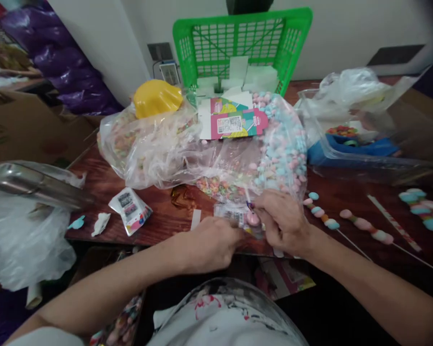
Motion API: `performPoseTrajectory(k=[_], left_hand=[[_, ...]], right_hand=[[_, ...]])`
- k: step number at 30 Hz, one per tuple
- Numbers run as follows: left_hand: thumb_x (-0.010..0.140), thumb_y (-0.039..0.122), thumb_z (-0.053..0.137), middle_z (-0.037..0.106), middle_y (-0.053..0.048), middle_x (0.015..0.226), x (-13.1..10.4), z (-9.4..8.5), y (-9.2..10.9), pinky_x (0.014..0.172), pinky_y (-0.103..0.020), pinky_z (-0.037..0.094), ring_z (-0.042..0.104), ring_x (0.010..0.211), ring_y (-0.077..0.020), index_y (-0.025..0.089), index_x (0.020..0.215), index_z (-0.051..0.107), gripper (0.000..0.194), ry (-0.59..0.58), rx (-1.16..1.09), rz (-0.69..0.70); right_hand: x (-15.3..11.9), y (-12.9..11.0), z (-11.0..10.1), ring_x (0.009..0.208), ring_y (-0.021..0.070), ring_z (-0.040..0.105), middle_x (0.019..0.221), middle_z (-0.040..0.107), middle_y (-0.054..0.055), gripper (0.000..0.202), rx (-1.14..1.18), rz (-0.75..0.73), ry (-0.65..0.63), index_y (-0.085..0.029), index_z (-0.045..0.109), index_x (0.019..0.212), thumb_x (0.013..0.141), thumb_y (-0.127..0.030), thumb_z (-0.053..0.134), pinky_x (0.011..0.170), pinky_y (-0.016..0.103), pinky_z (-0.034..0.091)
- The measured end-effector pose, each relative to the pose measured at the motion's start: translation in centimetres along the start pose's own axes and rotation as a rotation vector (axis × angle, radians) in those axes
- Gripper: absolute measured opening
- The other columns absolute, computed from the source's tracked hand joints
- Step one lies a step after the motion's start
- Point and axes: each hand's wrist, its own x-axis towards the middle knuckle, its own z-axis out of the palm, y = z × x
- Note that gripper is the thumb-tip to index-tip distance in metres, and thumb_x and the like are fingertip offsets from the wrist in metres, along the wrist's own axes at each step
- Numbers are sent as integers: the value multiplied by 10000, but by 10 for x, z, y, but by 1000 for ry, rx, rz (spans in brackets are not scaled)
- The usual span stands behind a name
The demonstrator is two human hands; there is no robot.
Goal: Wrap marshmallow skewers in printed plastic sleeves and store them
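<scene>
A pink wrapped lollipop with a white stick lies at the table's front edge, between my hands. My right hand is closed, its thumb and finger pinching beside the dark tie at the lollipop's neck. Beneath the lollipop is a clear plastic packet with a printed label. My left hand has its fingers curled together at the packet's near edge; they partly cover the packet. A small white strip sits just left of it. Further left lies a stack of printed clear packets.
Large clear bags of candy fill the table's middle, with printed cards and a yellow bowl on top. Behind stands a green basket. Candy skewers and a clear bin are right; a steel flask is left.
</scene>
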Motion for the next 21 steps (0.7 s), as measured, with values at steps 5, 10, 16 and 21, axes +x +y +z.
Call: performPoseTrajectory(k=[5, 10, 16, 21], left_hand=[[884, 375, 460, 665, -75, 767, 21, 24, -43, 474, -211, 431, 625, 578, -160, 106, 997, 609, 328, -30, -1190, -199], [889, 404, 483, 700, -48, 736, 22, -3, -25, 639, -281, 515, 660, 677, -171, 161, 915, 657, 300, 375, -1597, 28], [731, 396, 700, 728, -75, 748, 14, -7, -14, 596, -254, 488, 661, 679, -191, 132, 758, 724, 267, -116, -1153, -10], [698, 252, 728, 738, -27, 843, 16, 5, -34, 641, -313, 527, 680, 735, -201, 231, 876, 722, 180, 519, -1441, 144]], right_hand=[[-1, -18, -3, 752, 202, 501, 780, 564, 87, 251, 18, -110, -3, -145, 495, 931, 742, -8, 401, 713, 379, 460], [-7, -23, 7, 678, 195, 460, 704, 521, 66, 231, -9, -85, -35, -152, 492, 876, 728, -14, 380, 622, 348, 412], [-1, -21, 0, 650, 160, 462, 681, 503, 26, 195, 90, 94, 5, -182, 481, 839, 792, -21, 382, 591, 290, 367], [-3, -26, 2, 642, 142, 467, 670, 502, 4, 148, 212, 181, 8, -199, 480, 804, 845, -82, 399, 601, 275, 367]])
